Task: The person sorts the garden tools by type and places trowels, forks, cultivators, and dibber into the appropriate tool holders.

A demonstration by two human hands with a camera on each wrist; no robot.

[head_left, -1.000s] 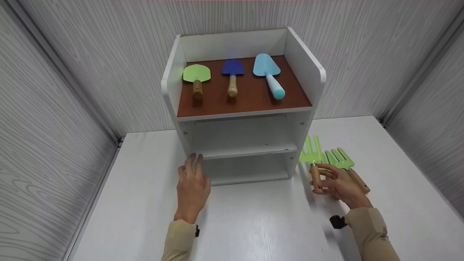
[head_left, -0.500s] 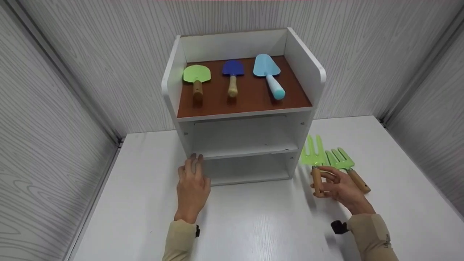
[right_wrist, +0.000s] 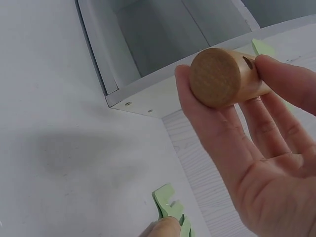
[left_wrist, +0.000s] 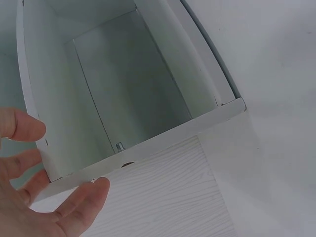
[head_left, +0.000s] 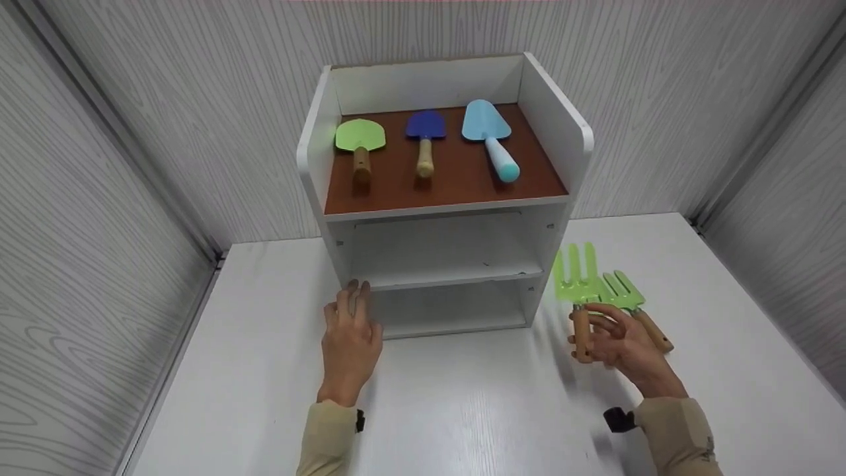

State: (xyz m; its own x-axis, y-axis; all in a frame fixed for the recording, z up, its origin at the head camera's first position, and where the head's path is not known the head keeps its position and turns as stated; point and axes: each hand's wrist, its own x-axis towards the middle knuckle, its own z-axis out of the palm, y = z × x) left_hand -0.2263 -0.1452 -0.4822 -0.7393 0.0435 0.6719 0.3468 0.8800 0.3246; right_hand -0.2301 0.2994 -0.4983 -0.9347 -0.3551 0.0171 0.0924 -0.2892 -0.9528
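Note:
My right hand (head_left: 621, 344) holds a green hand fork (head_left: 576, 287) by its wooden handle (right_wrist: 217, 76), raised over the table right of the shelf unit. Its tines point away from me. The handle's round end faces the camera in the right wrist view, pinched between thumb and fingers. Another green hand fork (head_left: 624, 291) lies on the table behind that hand. More green shows between the two, mostly hidden. My left hand (head_left: 350, 347) rests its fingertips on the front left edge of the white shelf unit (head_left: 429, 281); in the left wrist view its fingers (left_wrist: 86, 205) are loosely spread there.
On the unit's brown top (head_left: 456, 178) lie a green trowel (head_left: 360, 135), a blue trowel (head_left: 426, 125) and a light blue scoop (head_left: 486, 122), handles toward me. Raised sides enclose the top. Wood-grain walls (head_left: 132, 132) stand around the white table (head_left: 449, 403).
My right hand has drawn slightly toward me and to the right with the fork, whose tines show more fully. The left hand has barely moved.

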